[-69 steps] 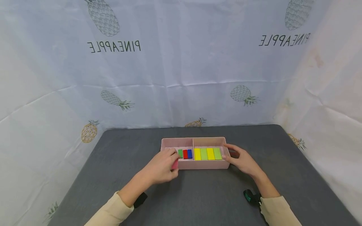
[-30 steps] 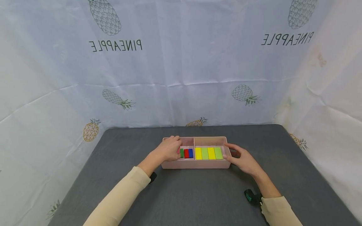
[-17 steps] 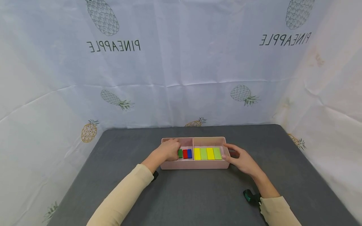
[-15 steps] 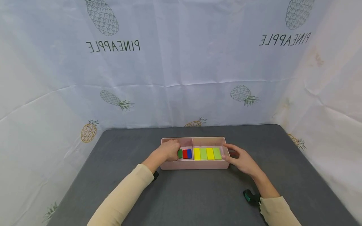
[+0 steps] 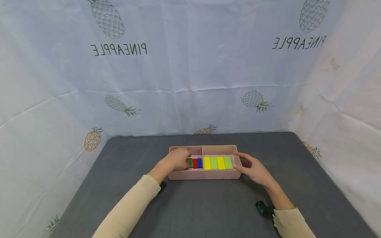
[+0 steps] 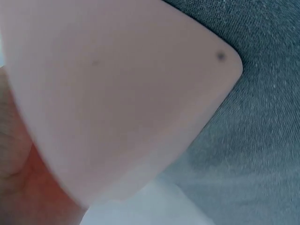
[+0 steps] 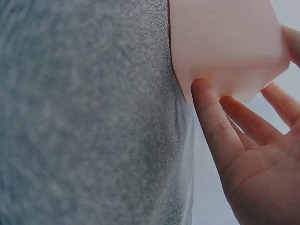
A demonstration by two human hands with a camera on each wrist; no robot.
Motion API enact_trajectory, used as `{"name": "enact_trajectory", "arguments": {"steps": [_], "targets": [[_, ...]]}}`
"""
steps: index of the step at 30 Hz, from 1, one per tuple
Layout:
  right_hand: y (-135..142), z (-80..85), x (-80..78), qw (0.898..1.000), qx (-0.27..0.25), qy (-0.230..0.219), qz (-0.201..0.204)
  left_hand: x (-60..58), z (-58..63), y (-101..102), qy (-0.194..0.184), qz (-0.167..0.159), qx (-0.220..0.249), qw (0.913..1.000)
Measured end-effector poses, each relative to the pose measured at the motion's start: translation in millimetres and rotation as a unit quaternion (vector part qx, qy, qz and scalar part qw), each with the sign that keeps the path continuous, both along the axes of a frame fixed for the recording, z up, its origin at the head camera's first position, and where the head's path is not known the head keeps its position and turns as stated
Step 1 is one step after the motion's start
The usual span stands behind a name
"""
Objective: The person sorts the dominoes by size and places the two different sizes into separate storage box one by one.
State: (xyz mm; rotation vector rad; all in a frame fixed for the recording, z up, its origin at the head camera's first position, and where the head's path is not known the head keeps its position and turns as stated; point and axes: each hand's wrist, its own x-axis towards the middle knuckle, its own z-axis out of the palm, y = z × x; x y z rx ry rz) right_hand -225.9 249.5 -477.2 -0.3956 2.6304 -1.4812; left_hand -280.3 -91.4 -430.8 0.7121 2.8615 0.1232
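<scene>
A pink two-compartment box (image 5: pixel 205 175) sits on the dark table. My left hand (image 5: pixel 175 160) reaches into its left compartment with fingers bent down. A sliver of a pinkish-red block (image 5: pixel 187 162) shows at the fingertips; the rest is hidden. Right of it, a green block (image 5: pixel 190 162), a red block (image 5: pixel 195 163) and a blue block (image 5: pixel 199 163) stand side by side. The right compartment holds a row of yellow blocks (image 5: pixel 221 163) and light green blocks (image 5: pixel 228 163). My right hand (image 5: pixel 254 168) holds the box's right end, thumb and fingers spread around the corner.
The dark grey table (image 5: pixel 202 205) extends around the box. White cloth with pineapple prints (image 5: pixel 178 66) hangs behind and at both sides. A black wrist strap (image 5: pixel 265 209) is by the right sleeve.
My left hand has carried the pinkish-red block from the box's front left into the left compartment. The green block has shifted right against the red one. My right hand has stayed in place.
</scene>
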Motion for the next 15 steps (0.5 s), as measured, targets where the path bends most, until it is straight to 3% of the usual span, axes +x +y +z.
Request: {"name": "enact_trajectory", "arguments": {"steps": [8,15], "targets": [[1.7,1.5,-3.2,1.000,0.017,0.000,-0.007,10.5,9.9,-9.7,0.041,0.001,0.044,0.9982],[-1.2,5.2,-2.3,0.999,0.049,0.011,-0.017,27.9,15.1,-20.5,0.093,-0.004,0.080,0.9924]]}}
